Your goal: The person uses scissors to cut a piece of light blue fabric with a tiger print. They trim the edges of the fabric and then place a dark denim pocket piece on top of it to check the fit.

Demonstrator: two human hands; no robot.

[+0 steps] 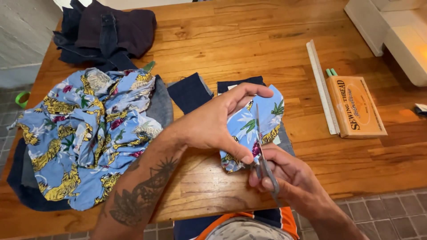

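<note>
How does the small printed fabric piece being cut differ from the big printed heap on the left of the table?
The small printed piece is pinched in the left hand with the scissors of the right hand at it; the large printed heap lies untouched. The piece is held fairly flat; the heap is crumpled and far bigger. Both show the same blue cloth with yellow animals and leaves.
</note>
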